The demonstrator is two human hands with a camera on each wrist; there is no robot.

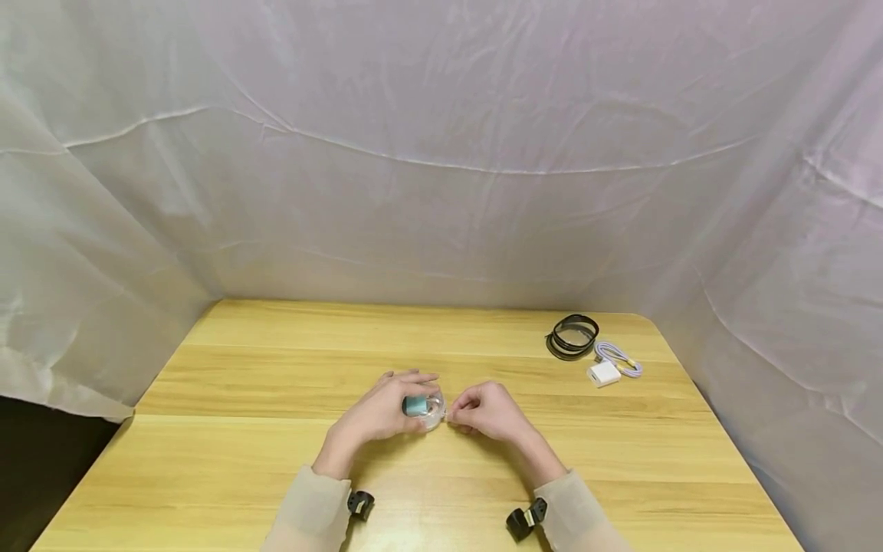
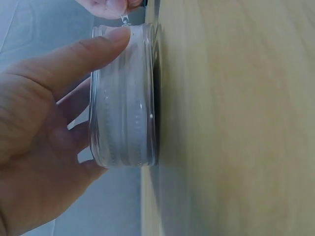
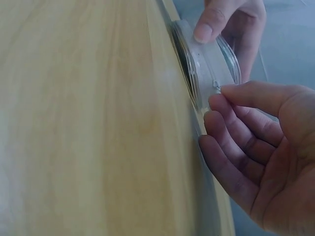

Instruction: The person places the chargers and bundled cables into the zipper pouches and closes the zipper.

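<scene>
Yellow-toned wooden tabletop with a striped grain (image 1: 276,368) fills the lower part of the head view. Nearest the viewer, two forearms in cream sleeves (image 1: 310,498) reach in from the bottom edge, each with a small black wrist camera (image 1: 361,505) at the cuff.

Beyond the cuffs, the hands meet near the middle of the table, around a round, clear plastic case (image 1: 436,411) with a whitish zipped band round its side. It lies flat on the wood, in front of the person. A teal patch (image 1: 415,405) shows at its top; whether it is a label or something inside, I cannot tell.

The left hand (image 1: 379,410) grips the case, thumb pressed to the near side of the band, fingers spread around the far side. The right hand (image 1: 490,410) pinches a tiny zipper pull (image 2: 125,19) between thumb and forefinger at the case's right side; its other fingers are loosely bent.

Farther off, toward the back right, sit a white, blocky power adapter (image 1: 604,373), a pale lilac coiled cable (image 1: 611,350) just beside it, and a black coiled cord (image 1: 566,353). Behind everything hangs wrinkled, silvery-grey fabric (image 1: 441,215).
</scene>
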